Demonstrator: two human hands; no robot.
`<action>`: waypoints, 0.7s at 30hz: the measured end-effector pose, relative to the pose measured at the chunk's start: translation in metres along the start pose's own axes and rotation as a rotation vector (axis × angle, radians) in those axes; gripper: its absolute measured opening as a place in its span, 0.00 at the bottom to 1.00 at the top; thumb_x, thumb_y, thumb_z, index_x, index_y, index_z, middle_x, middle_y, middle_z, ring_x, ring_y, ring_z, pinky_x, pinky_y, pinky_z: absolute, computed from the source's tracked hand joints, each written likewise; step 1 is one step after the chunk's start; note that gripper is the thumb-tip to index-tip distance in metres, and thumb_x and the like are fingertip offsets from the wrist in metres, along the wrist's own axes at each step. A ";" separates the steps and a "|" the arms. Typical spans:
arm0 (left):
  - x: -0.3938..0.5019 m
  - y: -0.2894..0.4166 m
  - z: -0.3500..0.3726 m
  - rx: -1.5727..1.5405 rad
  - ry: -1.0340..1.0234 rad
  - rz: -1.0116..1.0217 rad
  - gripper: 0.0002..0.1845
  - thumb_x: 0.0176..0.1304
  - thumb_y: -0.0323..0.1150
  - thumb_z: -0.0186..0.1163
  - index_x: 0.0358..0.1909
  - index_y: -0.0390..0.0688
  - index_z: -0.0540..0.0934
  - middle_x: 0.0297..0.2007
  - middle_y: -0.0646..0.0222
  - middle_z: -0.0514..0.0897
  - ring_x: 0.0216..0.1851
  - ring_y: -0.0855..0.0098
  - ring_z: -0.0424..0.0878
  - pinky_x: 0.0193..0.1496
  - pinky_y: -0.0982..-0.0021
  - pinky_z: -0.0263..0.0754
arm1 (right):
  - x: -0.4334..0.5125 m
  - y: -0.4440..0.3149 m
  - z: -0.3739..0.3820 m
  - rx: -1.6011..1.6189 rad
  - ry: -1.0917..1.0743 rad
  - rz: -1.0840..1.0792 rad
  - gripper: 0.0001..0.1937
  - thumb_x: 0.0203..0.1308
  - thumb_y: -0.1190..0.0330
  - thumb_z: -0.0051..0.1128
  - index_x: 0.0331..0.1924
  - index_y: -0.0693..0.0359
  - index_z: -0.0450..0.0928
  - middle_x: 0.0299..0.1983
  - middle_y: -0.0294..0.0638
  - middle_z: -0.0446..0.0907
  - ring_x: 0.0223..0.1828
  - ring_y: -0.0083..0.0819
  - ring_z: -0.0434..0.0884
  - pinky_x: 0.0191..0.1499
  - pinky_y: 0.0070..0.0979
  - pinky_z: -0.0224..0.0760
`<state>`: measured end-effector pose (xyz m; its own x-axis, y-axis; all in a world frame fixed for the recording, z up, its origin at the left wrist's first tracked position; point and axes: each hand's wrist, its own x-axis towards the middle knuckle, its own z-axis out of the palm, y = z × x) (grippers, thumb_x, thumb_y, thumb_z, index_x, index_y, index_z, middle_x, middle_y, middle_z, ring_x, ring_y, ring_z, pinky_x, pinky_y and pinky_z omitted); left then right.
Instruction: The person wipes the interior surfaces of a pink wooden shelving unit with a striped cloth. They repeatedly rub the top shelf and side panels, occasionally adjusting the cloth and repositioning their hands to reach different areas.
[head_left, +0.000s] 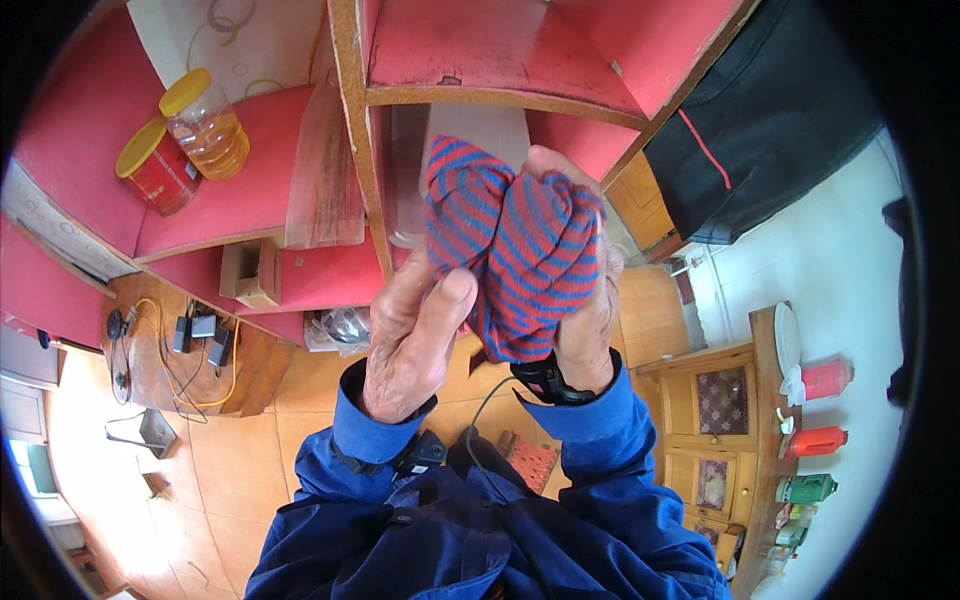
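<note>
A bunched cloth with red and blue stripes is held up between both hands in front of the shelving. My left hand grips its lower left side, thumb pressed on the front. Behind the right side of the cloth, my right hand supports it, with most of its fingers hidden by the folds. A dark watch-like band circles the right wrist. Just beyond the cloth, a clear plastic container stands in a pink-lined compartment, partly covered from view.
Two yellow-lidded jars and a clear plastic sleeve occupy the left shelf. Below sits a small cardboard box. Adapters and cables lie on a wooden surface. Black fabric hangs at right, above a wooden cabinet with several thermoses.
</note>
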<state>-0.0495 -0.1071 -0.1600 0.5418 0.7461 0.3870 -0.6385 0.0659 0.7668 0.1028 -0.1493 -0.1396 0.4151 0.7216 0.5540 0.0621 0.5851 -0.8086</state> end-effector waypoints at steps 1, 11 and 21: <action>-0.003 0.000 -0.001 -0.025 -0.009 0.013 0.30 0.78 0.33 0.56 0.76 0.35 0.65 0.75 0.53 0.69 0.76 0.58 0.67 0.78 0.55 0.61 | 0.001 -0.002 0.001 0.023 -0.034 0.012 0.25 0.81 0.56 0.44 0.66 0.70 0.74 0.64 0.49 0.78 0.65 0.34 0.78 0.69 0.32 0.69; -0.016 -0.014 -0.004 -0.392 -0.010 -0.056 0.39 0.67 0.26 0.70 0.76 0.37 0.63 0.66 0.55 0.78 0.66 0.59 0.79 0.71 0.54 0.74 | 0.010 -0.019 0.005 -0.144 -0.284 -0.019 0.31 0.79 0.47 0.41 0.62 0.68 0.80 0.62 0.50 0.79 0.66 0.38 0.78 0.69 0.34 0.70; 0.011 0.042 0.006 0.255 0.253 0.546 0.31 0.68 0.22 0.65 0.72 0.36 0.69 0.67 0.54 0.78 0.63 0.62 0.81 0.70 0.54 0.74 | 0.003 0.012 -0.074 -0.462 0.278 0.003 0.27 0.69 0.59 0.64 0.65 0.68 0.78 0.61 0.55 0.79 0.64 0.44 0.78 0.66 0.40 0.68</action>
<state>-0.0675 -0.1000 -0.1208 0.0109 0.7626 0.6468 -0.6187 -0.5030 0.6035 0.1717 -0.1672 -0.1617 0.6367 0.5610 0.5291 0.4272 0.3147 -0.8476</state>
